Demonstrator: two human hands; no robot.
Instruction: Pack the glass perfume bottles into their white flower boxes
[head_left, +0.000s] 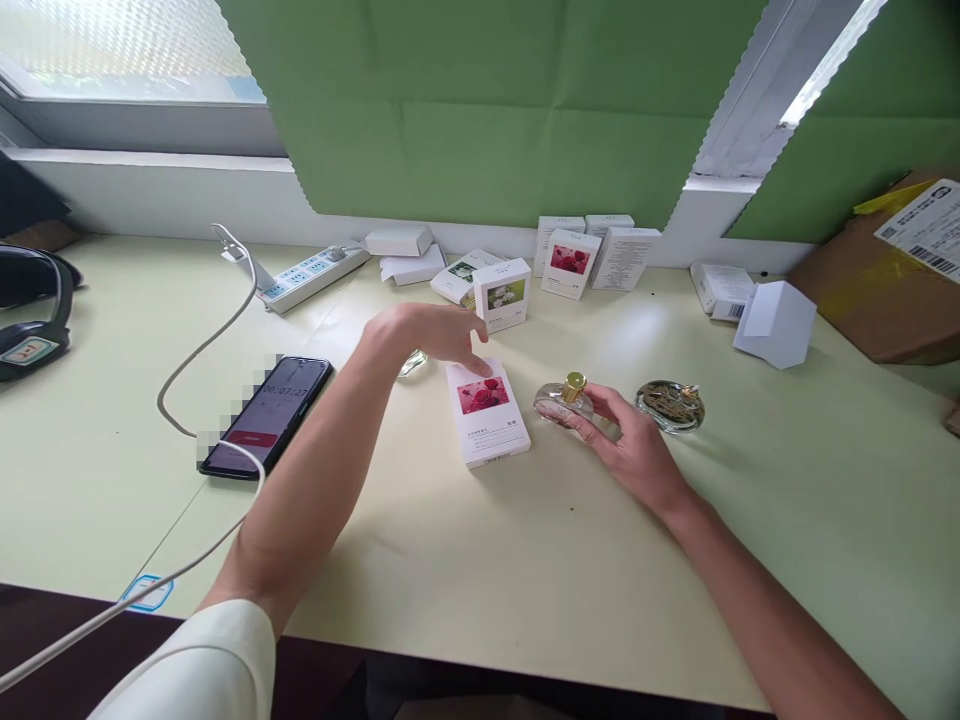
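Note:
My left hand [431, 335] reaches over the table, fingers curled down and touching the far end of a white box with a red flower picture [487, 412] that lies flat. My right hand [626, 440] holds a round clear perfume bottle with a gold cap [564, 398] by its side, the bottle resting on the table just right of the box. A second round bottle with a dark gold pattern [670, 405] lies right of my right hand. A small clear object [412, 364] sits under my left wrist.
Several white perfume boxes [570, 262] stand along the back wall, with a power strip [311, 275] at the back left. A phone [268, 415] on a white cable [196, 350] lies left. A cardboard parcel [885, 280] sits far right, and a dark headset [34, 315] far left.

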